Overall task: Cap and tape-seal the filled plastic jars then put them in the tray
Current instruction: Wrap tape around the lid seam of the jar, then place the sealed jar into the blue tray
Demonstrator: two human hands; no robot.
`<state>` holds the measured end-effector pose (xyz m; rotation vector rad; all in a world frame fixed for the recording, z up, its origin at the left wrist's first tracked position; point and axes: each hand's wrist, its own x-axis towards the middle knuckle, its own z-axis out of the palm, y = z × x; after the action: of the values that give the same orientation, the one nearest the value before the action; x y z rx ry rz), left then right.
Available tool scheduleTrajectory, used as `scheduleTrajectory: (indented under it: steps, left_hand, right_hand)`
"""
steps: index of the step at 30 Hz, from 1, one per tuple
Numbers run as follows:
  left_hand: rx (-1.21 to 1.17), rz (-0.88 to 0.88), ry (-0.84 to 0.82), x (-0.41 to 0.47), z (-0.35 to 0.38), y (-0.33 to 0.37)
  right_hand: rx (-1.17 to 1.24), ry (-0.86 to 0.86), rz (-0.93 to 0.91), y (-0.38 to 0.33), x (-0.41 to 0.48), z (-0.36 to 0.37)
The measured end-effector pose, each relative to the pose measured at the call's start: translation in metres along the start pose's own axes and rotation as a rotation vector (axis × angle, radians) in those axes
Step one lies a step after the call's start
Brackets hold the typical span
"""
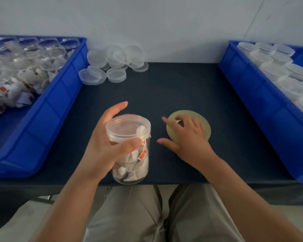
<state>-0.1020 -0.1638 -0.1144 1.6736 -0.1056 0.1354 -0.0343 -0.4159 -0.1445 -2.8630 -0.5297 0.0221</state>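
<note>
Dark mat, blue tray at 3 o'clock. Capped jar at 6 o'clock, left hand gripping it. Right hand lies on the tape beside it, grip unclear. Sealing step, I'd say: next, lift tape, find its end.

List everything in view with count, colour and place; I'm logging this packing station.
jar: one, clear, capped, filled with sachets, at table's front edge
tape roll: one, yellowish, flat on table right of the jar
loose lids: a pile, clear, back of table by left tray
left tray: one, blue, holds open jars
right tray: one, blue, holds capped jars
table: one, dark top
left hand: grips the jar
right hand: rests on the tape roll
</note>
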Motion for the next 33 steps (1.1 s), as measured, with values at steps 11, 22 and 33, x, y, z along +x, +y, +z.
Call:
scheduleTrajectory:
  steps: [11, 22, 33]
  left_hand:
    - [-0.065, -0.013, -0.348, 0.0, 0.009, 0.009]
    - [-0.215, -0.118, -0.565, 0.005, 0.032, 0.027]
    - [-0.252, -0.124, 0.006, 0.042, 0.048, -0.005]
  right_hand:
    - [0.812, 0.004, -0.395, -0.036, -0.025, -0.063]
    - [0.775, -0.266, -0.464, -0.014, -0.05, -0.095]
    - [0.639, 0.443, 0.038, 0.066, -0.104, -0.185]
